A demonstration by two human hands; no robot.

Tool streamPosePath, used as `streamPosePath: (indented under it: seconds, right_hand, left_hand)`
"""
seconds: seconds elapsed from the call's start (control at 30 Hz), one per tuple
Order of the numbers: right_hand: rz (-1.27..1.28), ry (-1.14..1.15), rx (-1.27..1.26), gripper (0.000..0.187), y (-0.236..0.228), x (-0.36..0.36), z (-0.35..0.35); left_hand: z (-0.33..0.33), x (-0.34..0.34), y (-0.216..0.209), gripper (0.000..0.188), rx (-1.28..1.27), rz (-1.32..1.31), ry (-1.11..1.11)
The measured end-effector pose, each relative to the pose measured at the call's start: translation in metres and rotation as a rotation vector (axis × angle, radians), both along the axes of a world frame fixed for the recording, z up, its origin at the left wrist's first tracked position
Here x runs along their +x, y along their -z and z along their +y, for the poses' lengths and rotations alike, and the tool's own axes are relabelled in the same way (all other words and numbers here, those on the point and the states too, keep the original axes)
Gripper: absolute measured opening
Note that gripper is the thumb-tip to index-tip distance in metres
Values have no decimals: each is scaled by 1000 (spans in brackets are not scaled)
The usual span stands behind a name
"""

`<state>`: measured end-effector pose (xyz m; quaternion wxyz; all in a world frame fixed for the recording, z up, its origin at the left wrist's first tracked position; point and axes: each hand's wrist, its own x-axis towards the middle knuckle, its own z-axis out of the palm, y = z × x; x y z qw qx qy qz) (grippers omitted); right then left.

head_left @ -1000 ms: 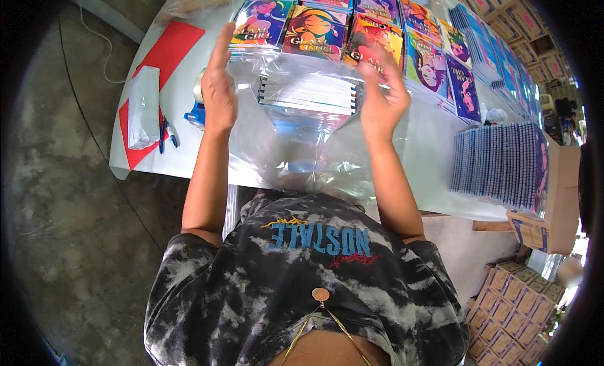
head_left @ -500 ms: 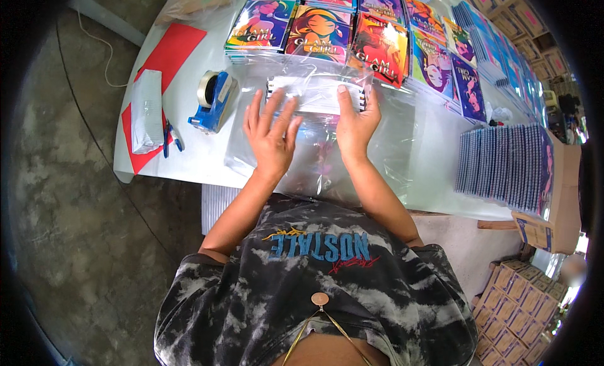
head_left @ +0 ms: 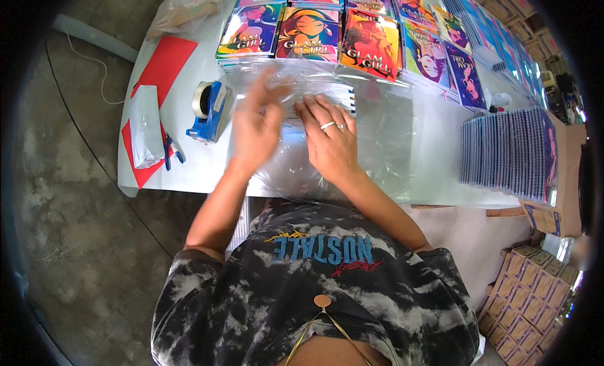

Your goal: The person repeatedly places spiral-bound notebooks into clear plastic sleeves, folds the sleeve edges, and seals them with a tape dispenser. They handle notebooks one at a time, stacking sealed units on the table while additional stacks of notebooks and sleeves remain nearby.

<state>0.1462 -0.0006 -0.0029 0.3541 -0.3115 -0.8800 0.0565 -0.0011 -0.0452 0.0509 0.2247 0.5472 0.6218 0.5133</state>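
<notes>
A white bundle with dark-striped ends (head_left: 345,100), likely a stack of spiral notebooks seen edge-on, lies under clear plastic film (head_left: 384,142) on the table. Across its top my right hand (head_left: 331,138), a ring on one finger, rests with the fingers flat and close together, holding nothing. My left hand (head_left: 257,128) is raised beside the bundle's left end, its fingers smeared by motion. Left of that hand stands a blue tape dispenser (head_left: 216,111) with a roll of tape in it. The bundle's left part is hidden by my hands and glare on the film.
Rows of colourful notebooks (head_left: 308,33) line the far side. A tall spiral-bound stack (head_left: 503,153) stands at the right beside a cardboard box (head_left: 568,171). On the left lie red sheets (head_left: 165,64), a plastic-wrapped white pack (head_left: 146,123) and a blue cutter-like tool (head_left: 174,151).
My right hand has moved left from the bundle's right end onto its top. My left hand has lifted off the film and is moving. The view has shifted slightly.
</notes>
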Motion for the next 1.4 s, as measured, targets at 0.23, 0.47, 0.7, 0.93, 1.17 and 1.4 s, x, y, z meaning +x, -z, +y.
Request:
streamPosePath:
  seconds: [0.23,0.47,0.7,0.93,1.17,1.4]
  right_hand:
    - [21,-18,40,41,2,2,10]
    - [33,-12,91,37,5,0,14]
    - [953,0,-64,45,27,-29,20]
    - [539,-40,96,21,27,-10,21]
    - [505,-99,153,17,32,-9,28]
    - [464,-99,144,19,31,-7,31]
  left_hand:
    - [82,-55,-45,18,-49,-45,314]
    - [70,-36,-15,28,-112,468,285]
    - [18,7,27,23,325,486,87]
    - [-7,11,51,21,431,474,79]
    - [-48,-106,43,25,-11,518,-685]
    - [-55,-204,68,29,-1001,-238,-381]
